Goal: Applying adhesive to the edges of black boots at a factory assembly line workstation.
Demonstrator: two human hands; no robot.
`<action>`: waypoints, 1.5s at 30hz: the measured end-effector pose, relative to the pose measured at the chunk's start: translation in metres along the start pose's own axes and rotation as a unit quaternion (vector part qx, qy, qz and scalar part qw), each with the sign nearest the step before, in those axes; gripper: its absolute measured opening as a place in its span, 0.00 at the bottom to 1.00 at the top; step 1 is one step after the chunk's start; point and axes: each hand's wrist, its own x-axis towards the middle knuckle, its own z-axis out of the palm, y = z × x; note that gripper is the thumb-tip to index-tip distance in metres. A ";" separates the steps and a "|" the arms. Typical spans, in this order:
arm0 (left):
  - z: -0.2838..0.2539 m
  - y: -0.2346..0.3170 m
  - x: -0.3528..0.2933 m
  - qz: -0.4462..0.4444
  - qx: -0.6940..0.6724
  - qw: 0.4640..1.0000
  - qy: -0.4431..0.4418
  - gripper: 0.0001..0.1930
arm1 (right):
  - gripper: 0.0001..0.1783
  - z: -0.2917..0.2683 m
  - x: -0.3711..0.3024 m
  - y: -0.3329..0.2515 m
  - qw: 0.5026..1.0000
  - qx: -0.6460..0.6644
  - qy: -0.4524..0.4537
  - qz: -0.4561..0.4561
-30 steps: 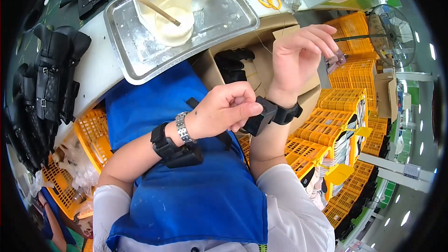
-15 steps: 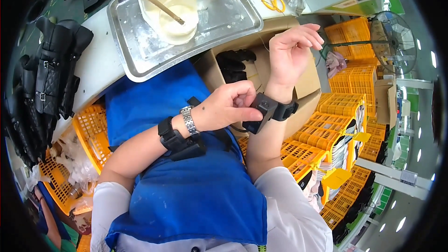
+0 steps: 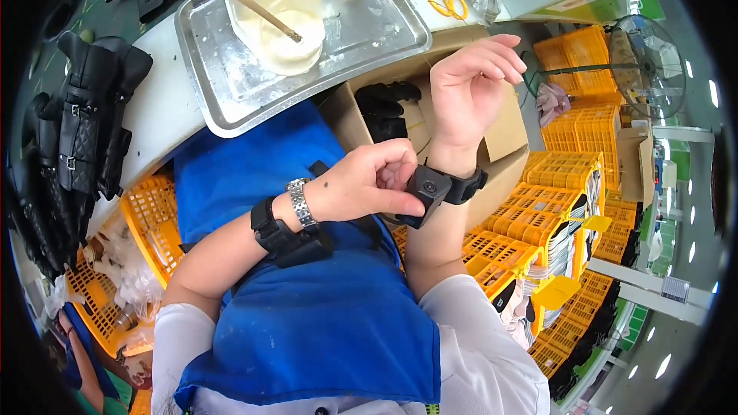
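Note:
My left hand (image 3: 361, 184) grips a small black wrist camera (image 3: 427, 190), thumb on its near side and fingers curled behind. A black strap (image 3: 466, 186) fastens this box round my right wrist. My right hand (image 3: 470, 92) is raised above the open carton with nothing in it, its fingers apart and loosely bent. On my left arm are a silver metal-band watch (image 3: 301, 202) and, behind it, another black strapped device (image 3: 288, 234). A blue apron (image 3: 307, 323) covers my lap beneath both arms.
A metal tray (image 3: 369, 38) on the white table bears a pale glue container (image 3: 288, 46) with a wooden stick (image 3: 265, 15). Black boots (image 3: 88, 115) lie left; yellow scissors (image 3: 447, 0) lie beyond. Yellow crates (image 3: 530, 215) and a cardboard box (image 3: 500, 146) stand right, near a fan (image 3: 647, 69).
Both hands have shifted slightly left. The wrist camera has turned a little, so its round lens shows more plainly. My left hand still holds it.

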 end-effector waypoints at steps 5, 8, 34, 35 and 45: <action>0.002 0.021 -0.008 0.027 0.131 0.991 -0.009 0.21 | 0.10 -0.001 -0.002 0.002 0.999 -0.032 -0.008 0.005; 0.005 0.028 -0.010 0.017 0.180 0.983 0.024 0.19 | 0.13 -0.002 -0.004 0.007 0.996 -0.090 -0.022 0.019; -0.004 0.042 -0.016 -0.115 0.027 0.992 0.050 0.14 | 0.22 0.002 -0.011 0.027 0.947 -0.316 -0.044 0.050; -0.003 0.045 -0.017 -0.121 0.028 0.990 0.061 0.13 | 0.23 0.003 -0.011 0.027 0.946 -0.318 -0.043 0.047; -0.007 0.031 -0.019 -0.130 -0.031 0.989 0.057 0.13 | 0.25 0.003 -0.012 0.028 0.922 -0.381 -0.065 0.035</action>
